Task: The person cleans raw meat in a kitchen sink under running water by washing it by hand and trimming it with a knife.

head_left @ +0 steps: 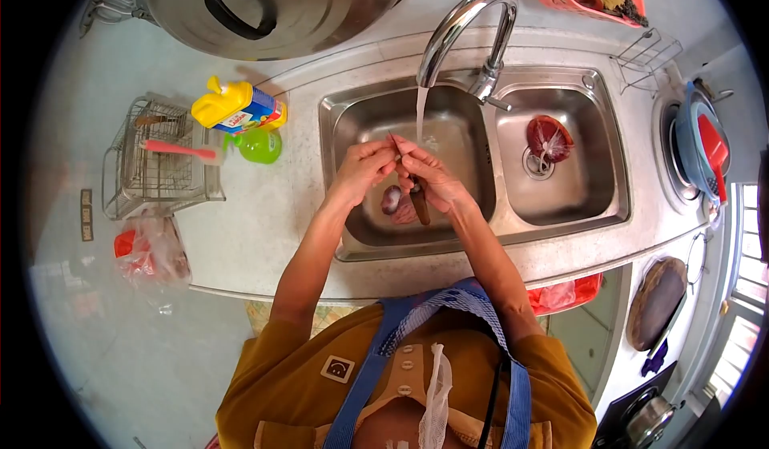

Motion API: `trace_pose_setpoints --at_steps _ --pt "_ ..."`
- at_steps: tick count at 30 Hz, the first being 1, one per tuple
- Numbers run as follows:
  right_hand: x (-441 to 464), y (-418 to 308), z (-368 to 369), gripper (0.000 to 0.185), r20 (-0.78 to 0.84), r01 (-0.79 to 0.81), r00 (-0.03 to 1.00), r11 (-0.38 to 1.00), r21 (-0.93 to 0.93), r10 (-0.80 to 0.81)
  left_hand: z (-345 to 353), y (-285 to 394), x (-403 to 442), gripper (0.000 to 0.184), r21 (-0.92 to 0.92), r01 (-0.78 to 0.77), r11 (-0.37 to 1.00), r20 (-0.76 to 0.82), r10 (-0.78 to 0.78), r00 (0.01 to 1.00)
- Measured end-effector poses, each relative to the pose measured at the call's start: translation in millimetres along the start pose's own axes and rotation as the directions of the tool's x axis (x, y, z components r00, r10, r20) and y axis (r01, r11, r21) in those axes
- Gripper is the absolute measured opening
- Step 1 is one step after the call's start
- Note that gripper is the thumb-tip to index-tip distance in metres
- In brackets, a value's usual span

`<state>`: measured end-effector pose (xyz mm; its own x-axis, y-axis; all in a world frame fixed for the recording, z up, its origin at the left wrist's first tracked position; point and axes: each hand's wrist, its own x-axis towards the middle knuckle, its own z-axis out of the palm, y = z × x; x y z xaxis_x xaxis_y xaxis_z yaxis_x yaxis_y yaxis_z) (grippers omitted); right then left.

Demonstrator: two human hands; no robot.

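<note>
Both hands are close together over the left sink basin [473,185], just below the running tap [460,36]. My right hand [430,178] is closed around a small knife [420,206]; its brown handle points down toward me and the blade tip shows above my fingers. My left hand [364,172] is pinched closed beside the blade, and whatever its fingertips hold is too small and covered to name. Beneath the hands, a purple-and-white onion-like bulb [391,200] lies in the basin next to a pinkish, veined piece [404,213]. A thin stream of water falls just behind my fingers.
The right basin [589,193] holds a dark red bundle [549,138] in clear plastic. Left of the sink stand a yellow bottle [228,106], a green bottle [260,146] and a wire rack [160,161]. A large lidded pot [304,0] sits behind, a blue basin [695,148] at right.
</note>
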<state>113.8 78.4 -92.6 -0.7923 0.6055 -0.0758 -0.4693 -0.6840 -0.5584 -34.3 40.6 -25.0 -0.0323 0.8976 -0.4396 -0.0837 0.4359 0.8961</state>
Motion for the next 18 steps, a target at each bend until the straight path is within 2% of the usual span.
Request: trace_pose_setpoints --at_steps 3,5,10,12,18 --pt "-0.2 3.0 6.5 0.04 -0.046 0.024 0.999 1.0 -0.009 -0.024 -4.4 2.1 -8.1 0.018 0.04 -0.001 0.999 -0.048 0.003 0.999" --pt "-0.2 5.1 0.5 0.038 -0.068 0.027 0.997 1.0 0.007 -0.027 -3.9 1.9 -16.6 0.016 0.169 -0.1 0.98 -0.104 0.119 0.987" --pt "-2.0 6.4 -1.9 0.036 -0.086 0.025 0.996 0.999 0.039 -0.022 -7.2 4.1 -34.6 0.016 0.153 -0.113 0.982 -0.086 0.127 0.988" --pt "-2.1 5.1 -3.1 0.036 -0.09 0.015 0.996 0.993 0.121 -0.004 -7.0 9.0 -42.8 0.016 0.175 -0.104 0.979 -0.091 0.122 0.988" --pt "-1.9 -1.5 -5.1 0.042 -0.108 0.04 0.993 0.999 0.02 -0.037 -7.4 17.4 -63.3 0.016 0.151 -0.103 0.983 -0.076 0.116 0.99"
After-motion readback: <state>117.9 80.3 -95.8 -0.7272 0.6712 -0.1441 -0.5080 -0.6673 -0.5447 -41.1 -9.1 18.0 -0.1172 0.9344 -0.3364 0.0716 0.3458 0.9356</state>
